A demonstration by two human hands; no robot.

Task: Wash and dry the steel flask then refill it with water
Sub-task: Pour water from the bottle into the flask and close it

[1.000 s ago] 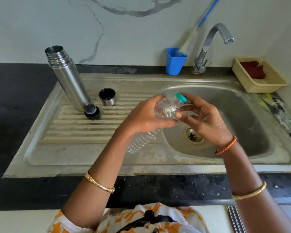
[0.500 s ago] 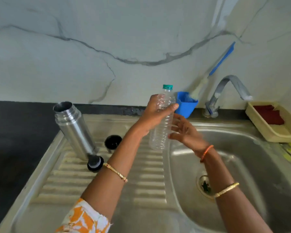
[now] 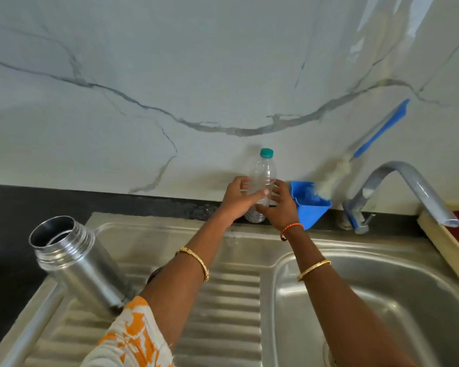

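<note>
The steel flask [image 3: 74,263] stands uncapped on the ribbed drainboard [image 3: 231,308] at the left, its mouth open toward me. A clear plastic bottle [image 3: 263,176] with a green cap stands upright on the black ledge against the marble wall, behind the sink. My left hand [image 3: 239,197] wraps around the bottle's lower body. My right hand [image 3: 278,205] rests against its other side with the fingers spread. My left forearm hides the flask's lid and cup.
A blue holder [image 3: 309,205] with a blue-handled brush [image 3: 376,133] sits just right of the bottle. The steel tap [image 3: 408,186] arches over the sink basin [image 3: 376,308]. A beige basket [image 3: 445,250] lies at the far right. Black countertop [image 3: 8,234] borders the left.
Both hands carried the capped bottle from above the basin up and back to the ledge by the wall, turning it upright. My view has tilted upward.
</note>
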